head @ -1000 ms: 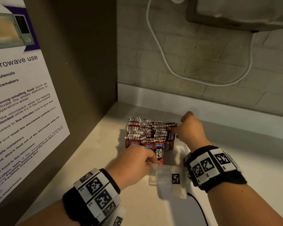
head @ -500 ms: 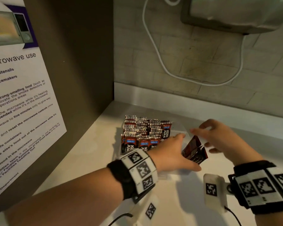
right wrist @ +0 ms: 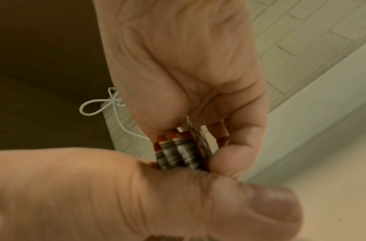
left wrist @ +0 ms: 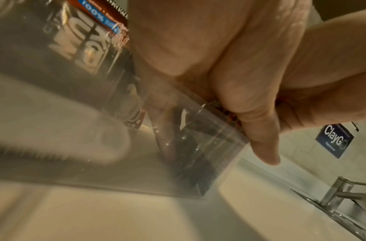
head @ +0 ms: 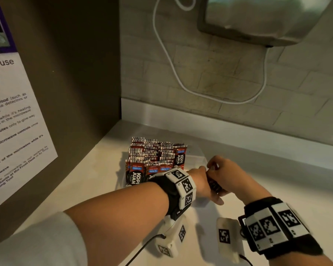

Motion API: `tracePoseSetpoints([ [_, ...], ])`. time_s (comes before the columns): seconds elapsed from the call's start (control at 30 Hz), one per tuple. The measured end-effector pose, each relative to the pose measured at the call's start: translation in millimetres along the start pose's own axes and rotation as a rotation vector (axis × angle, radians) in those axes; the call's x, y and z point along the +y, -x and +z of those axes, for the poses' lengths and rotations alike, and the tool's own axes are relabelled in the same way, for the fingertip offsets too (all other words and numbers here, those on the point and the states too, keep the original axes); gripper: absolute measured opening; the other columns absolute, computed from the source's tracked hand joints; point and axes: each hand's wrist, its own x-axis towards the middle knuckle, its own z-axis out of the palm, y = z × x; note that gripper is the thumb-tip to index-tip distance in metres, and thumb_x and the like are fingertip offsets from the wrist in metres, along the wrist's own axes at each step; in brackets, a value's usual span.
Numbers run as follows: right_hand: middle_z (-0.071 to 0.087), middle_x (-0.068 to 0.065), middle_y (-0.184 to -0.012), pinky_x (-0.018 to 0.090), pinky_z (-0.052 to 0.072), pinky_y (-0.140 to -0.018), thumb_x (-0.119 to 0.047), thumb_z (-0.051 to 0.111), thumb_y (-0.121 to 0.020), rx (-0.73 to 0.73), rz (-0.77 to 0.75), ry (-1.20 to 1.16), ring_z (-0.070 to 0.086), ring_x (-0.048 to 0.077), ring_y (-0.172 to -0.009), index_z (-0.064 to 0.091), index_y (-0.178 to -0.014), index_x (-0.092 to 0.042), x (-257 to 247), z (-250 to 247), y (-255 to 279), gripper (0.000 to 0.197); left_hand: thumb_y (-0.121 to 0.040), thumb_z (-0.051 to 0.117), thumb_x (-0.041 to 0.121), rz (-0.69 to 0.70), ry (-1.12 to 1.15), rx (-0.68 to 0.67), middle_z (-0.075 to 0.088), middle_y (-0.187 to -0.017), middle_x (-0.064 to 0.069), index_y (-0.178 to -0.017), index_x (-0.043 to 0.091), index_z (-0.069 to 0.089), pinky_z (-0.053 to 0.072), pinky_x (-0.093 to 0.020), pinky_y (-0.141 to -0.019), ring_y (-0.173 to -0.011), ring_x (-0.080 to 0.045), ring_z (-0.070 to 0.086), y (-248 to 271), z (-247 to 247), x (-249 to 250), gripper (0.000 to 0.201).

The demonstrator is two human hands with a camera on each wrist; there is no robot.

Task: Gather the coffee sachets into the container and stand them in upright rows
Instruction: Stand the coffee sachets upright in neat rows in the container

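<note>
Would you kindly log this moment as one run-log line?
left hand: holds sachet bundle | right hand: holds same bundle | container: rows upright at left, right end unfilled

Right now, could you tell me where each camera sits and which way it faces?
Head: worn high, facing forward and down at the container of sachets; both forearms and wristbands show.
Left wrist: low by the counter, looking along the left hand at the container wall.
Right wrist: looking along the right hand at its bundle, left hand in front.
Shared: head and right wrist both show the bundle between both hands.
</note>
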Motion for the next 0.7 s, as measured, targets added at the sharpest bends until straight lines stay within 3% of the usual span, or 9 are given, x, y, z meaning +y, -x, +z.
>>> tracePoseSetpoints([
  [0.1, 0.063, 0.008, -0.098, 0.039, 0.057, -0.074, -0.013, 0.053, -0.089, 0.039, -0.029, 0.097, 0.063, 0.027, -0.084, 0.059, -0.107, -0.013, 0, 0, -2, 0.019, -0.062, 0.083, 0.055, 0.010, 0.045, 0.007, 0.062, -0.111, -0.005, -0.123, 0.014, 0.044, 0.050, -0.038, -0.086, -0.100, -0.026, 0.060, 0, 1, -1, 0.084],
  [0.2, 0.059, 0.006, -0.094, 0.034, 0.053, -0.069, -0.010, 0.055, -0.087, 0.055, -0.042, 0.096, 0.061, 0.026, -0.084, 0.061, -0.105, -0.013, -3, -2, -2, 0.019, -0.062, 0.082, 0.055, 0.048, 0.110, 0.037, 0.065, -0.108, -0.006, -0.114, 0.015, 0.052, 0.051, -0.039, -0.082, -0.095, -0.027, 0.063, 0, 3, -4, 0.072],
  [0.33, 0.064, 0.011, -0.098, 0.034, 0.055, -0.068, -0.007, 0.059, -0.083, 0.112, -0.093, 0.026, 0.064, 0.028, -0.083, 0.064, -0.098, -0.010, -9, -10, -1, 0.016, -0.074, 0.076, 0.047, 0.097, 0.151, 0.175, 0.055, -0.120, -0.003, -0.127, 0.021, 0.040, 0.048, -0.042, -0.092, -0.109, -0.025, 0.057, 10, -1, -6, 0.069],
  [0.4, 0.066, 0.015, -0.093, 0.038, 0.059, -0.064, -0.004, 0.061, -0.082, 0.129, -0.117, -0.084, 0.067, 0.029, -0.076, 0.064, -0.094, -0.007, -13, -15, 0, 0.013, -0.080, 0.068, 0.041, 0.149, 0.161, 0.259, 0.051, -0.124, -0.004, -0.130, 0.022, 0.040, 0.046, -0.046, -0.097, -0.113, -0.027, 0.055, 15, -3, -7, 0.060],
  [0.47, 0.065, 0.017, -0.089, 0.034, 0.059, -0.055, -0.002, 0.063, -0.083, 0.118, -0.138, -0.213, 0.068, 0.028, -0.067, 0.063, -0.094, -0.003, -19, -19, 4, 0.011, -0.082, 0.064, 0.035, 0.213, 0.202, 0.340, 0.054, -0.120, -0.004, -0.129, 0.022, 0.042, 0.048, -0.046, -0.094, -0.109, -0.028, 0.058, 21, -8, -5, 0.054],
  [0.6, 0.065, 0.019, -0.081, 0.038, 0.055, -0.059, -0.017, 0.067, -0.087, 0.096, -0.248, -0.519, 0.064, 0.027, -0.067, 0.064, -0.094, 0.001, -28, -28, 15, 0.019, -0.087, 0.062, 0.027, 0.207, 0.313, 0.463, 0.067, -0.105, -0.004, -0.116, 0.020, 0.057, 0.054, -0.035, -0.083, -0.095, -0.024, 0.065, 33, -24, -1, 0.030],
  [0.7, 0.062, 0.005, -0.082, 0.021, 0.044, -0.054, -0.021, 0.061, -0.090, 0.095, -0.328, -0.684, 0.053, 0.012, -0.064, 0.065, -0.098, -0.011, -29, -33, 23, 0.013, -0.085, 0.066, 0.022, 0.170, 0.623, 0.479, 0.070, -0.088, 0.002, -0.095, 0.023, 0.065, 0.057, -0.032, -0.078, -0.083, -0.019, 0.068, 40, -38, -4, 0.010],
])
